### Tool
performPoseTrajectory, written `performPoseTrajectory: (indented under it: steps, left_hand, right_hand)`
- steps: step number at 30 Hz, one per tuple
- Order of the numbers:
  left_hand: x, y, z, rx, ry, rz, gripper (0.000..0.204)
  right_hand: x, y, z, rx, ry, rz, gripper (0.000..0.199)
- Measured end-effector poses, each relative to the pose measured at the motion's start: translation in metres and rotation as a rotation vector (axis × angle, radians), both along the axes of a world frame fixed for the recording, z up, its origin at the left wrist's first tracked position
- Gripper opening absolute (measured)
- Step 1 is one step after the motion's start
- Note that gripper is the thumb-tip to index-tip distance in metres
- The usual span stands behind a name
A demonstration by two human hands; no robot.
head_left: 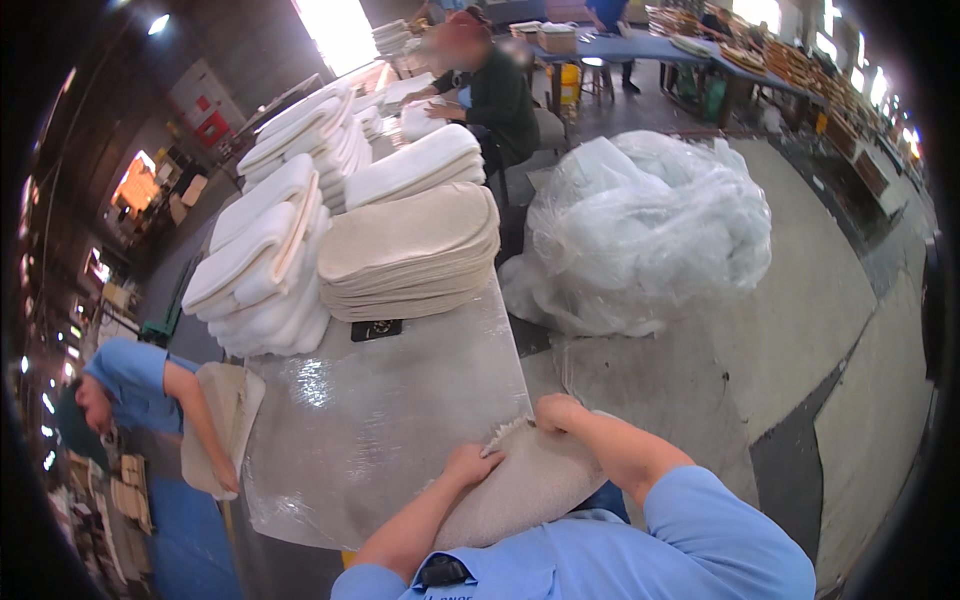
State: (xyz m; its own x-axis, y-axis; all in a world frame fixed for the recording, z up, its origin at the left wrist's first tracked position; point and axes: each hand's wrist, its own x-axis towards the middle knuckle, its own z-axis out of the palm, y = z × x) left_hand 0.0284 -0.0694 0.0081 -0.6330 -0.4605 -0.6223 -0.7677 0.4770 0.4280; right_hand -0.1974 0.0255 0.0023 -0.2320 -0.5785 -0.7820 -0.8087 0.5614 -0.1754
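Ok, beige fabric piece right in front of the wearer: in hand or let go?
In hand: the left hand and right hand both pinch the beige fabric piece at its far edge.

- A bright white rectangular opening (338, 32) glares in the dark wall (240, 50).
- A pale, red-marked door (198, 92) stands further left.
- A long blue-topped table (640, 47) stands behind.
- Flat grey sheets (800, 260) cover the floor.

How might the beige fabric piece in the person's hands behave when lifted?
The beige fabric piece is probably floppy: it curves rather than lying flat. It seems unlikely to slip, as its surface looks matte and textured. Its ragged edge between the left hand and right hand may shed fibres.
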Motion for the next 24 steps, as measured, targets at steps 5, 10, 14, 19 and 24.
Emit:
performPoseTrajectory:
  steps: [5, 10, 14, 19, 24]
  left_hand:
    - [-0.012, 0.002, -0.012, -0.01, -0.009, 0.113, 0.052]
    - [-0.004, 0.012, -0.01, -0.221, 0.099, 0.167, 0.032]
    - [0.003, 0.009, -0.027, -0.243, 0.148, 0.192, 0.023]
    - [0.0, 0.016, -0.034, -0.199, 0.172, 0.247, 0.023]
    - [0.001, 0.009, -0.027, -0.235, 0.218, 0.218, 0.022]
  right_hand:
    - [-0.001, -0.009, -0.031, 0.023, -0.285, -0.7, 0.025]
    - [0.014, 0.004, -0.045, -0.325, -0.194, -0.754, 0.024]
    - [0.03, 0.004, -0.046, -0.653, -0.051, -0.715, 0.021]
    - [0.031, 0.001, -0.044, -0.645, -0.066, -0.705, 0.022]
    - [0.012, -0.009, -0.026, -0.378, -0.198, -0.542, 0.026]
